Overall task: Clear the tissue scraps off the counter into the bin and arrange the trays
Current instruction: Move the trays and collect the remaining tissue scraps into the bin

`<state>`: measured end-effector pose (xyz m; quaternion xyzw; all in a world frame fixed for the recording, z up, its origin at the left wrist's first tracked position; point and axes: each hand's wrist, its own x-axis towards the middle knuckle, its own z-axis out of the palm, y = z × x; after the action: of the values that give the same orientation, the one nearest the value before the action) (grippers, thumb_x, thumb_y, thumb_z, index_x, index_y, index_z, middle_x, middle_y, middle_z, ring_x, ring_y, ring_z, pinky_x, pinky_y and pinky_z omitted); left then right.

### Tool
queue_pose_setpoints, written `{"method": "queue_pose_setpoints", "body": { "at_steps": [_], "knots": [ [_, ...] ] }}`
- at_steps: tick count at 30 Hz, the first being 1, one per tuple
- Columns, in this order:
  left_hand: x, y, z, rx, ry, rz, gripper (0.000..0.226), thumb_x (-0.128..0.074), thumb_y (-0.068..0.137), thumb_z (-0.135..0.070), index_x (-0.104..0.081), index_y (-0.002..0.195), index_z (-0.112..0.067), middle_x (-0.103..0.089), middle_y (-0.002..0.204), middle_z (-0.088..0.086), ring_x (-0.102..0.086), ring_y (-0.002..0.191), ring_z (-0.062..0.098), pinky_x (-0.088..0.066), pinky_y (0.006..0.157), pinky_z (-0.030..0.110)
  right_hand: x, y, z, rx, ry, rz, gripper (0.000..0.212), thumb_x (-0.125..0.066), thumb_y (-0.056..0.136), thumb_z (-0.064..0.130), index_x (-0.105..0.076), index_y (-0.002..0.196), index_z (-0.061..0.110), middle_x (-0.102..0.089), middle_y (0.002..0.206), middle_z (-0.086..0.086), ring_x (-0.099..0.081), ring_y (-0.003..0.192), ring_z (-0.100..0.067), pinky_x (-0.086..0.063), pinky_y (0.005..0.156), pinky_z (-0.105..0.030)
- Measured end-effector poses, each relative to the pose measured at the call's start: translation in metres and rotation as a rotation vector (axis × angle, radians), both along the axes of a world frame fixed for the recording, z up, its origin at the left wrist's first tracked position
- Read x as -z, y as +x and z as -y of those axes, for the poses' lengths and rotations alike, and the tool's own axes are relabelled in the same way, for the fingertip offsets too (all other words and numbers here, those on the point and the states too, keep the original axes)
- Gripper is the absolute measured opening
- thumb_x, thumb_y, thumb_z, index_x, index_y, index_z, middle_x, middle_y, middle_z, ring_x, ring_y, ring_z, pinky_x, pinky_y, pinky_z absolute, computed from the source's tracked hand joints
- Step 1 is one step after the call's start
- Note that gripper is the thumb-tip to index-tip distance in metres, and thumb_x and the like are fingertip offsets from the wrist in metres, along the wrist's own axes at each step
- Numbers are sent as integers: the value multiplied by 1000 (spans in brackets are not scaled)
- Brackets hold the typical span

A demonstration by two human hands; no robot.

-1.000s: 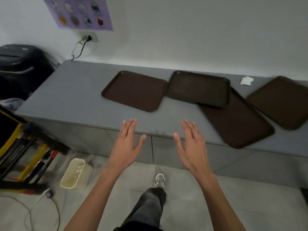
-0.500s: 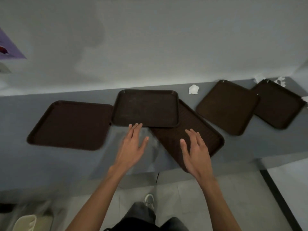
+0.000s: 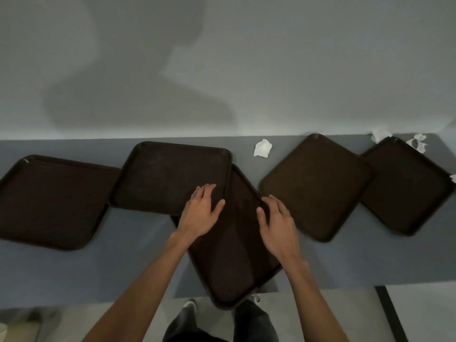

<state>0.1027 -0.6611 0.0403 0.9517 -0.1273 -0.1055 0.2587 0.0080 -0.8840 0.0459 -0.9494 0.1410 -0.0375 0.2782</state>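
Head view, looking down on grey counter (image 3: 111, 272) against pale wall (image 3: 308, 70). Five dark brown trays lie in a loose row, none squared up. Far-left tray (image 3: 49, 201) sits skewed, its right corner touching the second tray (image 3: 170, 176). The second tray lies over the far corner of the centre tray (image 3: 232, 262), which is angled and overhangs the counter's front edge. Fourth tray (image 3: 318, 186) and fifth tray (image 3: 404, 186) are set diamond-wise and meet at a corner. Left hand (image 3: 201, 213): released, fingers straight and spread, palm down on the near right corner of the second tray. Right hand (image 3: 278, 223): palm down across the right rim of the centre tray, fingers barely bent, thumb over the tray floor, grasping nothing; slightly blurred. Tissue scraps: one (image 3: 263, 148) on the counter between second and fourth trays near the wall, two more (image 3: 380, 135) (image 3: 418, 142) behind the fifth tray.
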Motion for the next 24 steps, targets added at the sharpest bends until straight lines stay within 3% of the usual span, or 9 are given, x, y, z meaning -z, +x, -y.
{"method": "queue_pose_setpoints", "body": {
  "at_steps": [7,13,20,24],
  "knots": [
    [34,27,64,-164,122,-147,67,-47,102,-57,-29,158,-24,-31,166,7,-23,156,34,-31,121,58,16,88,66,-203,-106,-26,37,-57,106,34,-60,139,17,-60,146,-9,-57,134,-29,-49,109,-43],
    [50,27,70,-215,159,-150,63,-48,105,-44,-28,160,-23,-23,170,4,-14,159,31,-23,126,54,27,189,95,-251,-118,-93,42,-62,102,25,-55,144,20,-53,148,-12,-61,122,-42,-53,99,-50],
    [53,29,66,-214,141,-140,63,-52,104,-38,-30,160,-22,-23,170,2,-15,159,30,-25,126,53,57,290,106,-295,-174,-253,54,-51,107,11,-44,158,28,-23,171,-14,-40,149,-41,-40,118,-50],
    [54,28,64,-211,136,-131,64,-53,104,-38,-30,160,-21,-23,170,2,-15,159,30,-27,126,52,87,301,112,-380,-253,-243,30,-59,102,7,-69,130,9,-58,140,-18,-56,134,-38,-44,111,-40]
  ]
}}
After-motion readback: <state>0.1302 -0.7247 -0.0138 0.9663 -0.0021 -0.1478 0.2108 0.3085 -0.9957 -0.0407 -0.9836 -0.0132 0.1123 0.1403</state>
